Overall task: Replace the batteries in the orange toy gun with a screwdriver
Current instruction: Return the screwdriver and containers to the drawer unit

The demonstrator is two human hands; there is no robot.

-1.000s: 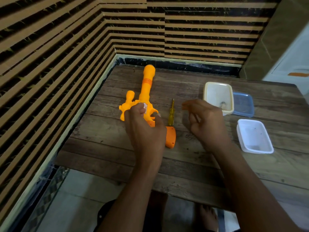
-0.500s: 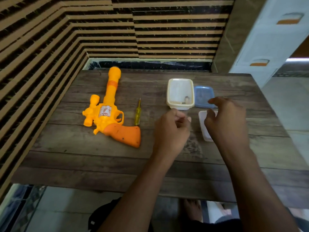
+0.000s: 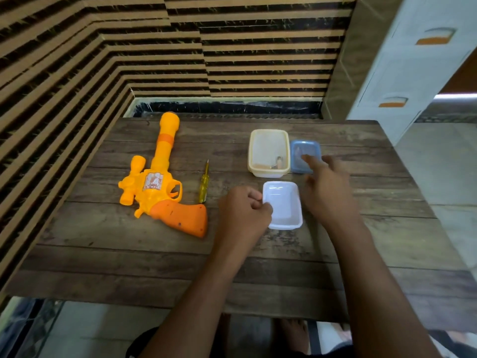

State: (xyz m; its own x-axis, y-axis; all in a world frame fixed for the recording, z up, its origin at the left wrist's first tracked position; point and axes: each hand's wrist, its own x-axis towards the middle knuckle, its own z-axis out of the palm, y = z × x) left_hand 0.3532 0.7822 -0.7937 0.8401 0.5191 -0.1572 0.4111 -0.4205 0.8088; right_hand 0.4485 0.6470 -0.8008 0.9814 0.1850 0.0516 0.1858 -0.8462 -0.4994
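Observation:
The orange toy gun (image 3: 157,192) lies flat on the wooden table (image 3: 129,262), barrel pointing away from me. A small yellow screwdriver (image 3: 204,184) lies just right of its trigger guard. My left hand (image 3: 242,215) hovers at the left rim of a white tray (image 3: 285,205) with its fingers curled tight; whether they pinch something small is hidden. My right hand (image 3: 327,192) reaches past the tray with fingers extended, its index fingertip over a blue lid (image 3: 303,148).
A cream container (image 3: 268,140) with a small metal piece in its near corner stands beside the blue lid. Striped walls close the left and far sides. A white drawer cabinet (image 3: 413,63) stands at the right.
My left hand left the gun and moved right to the white tray. My right hand moved right and away toward the blue lid. The view swung right.

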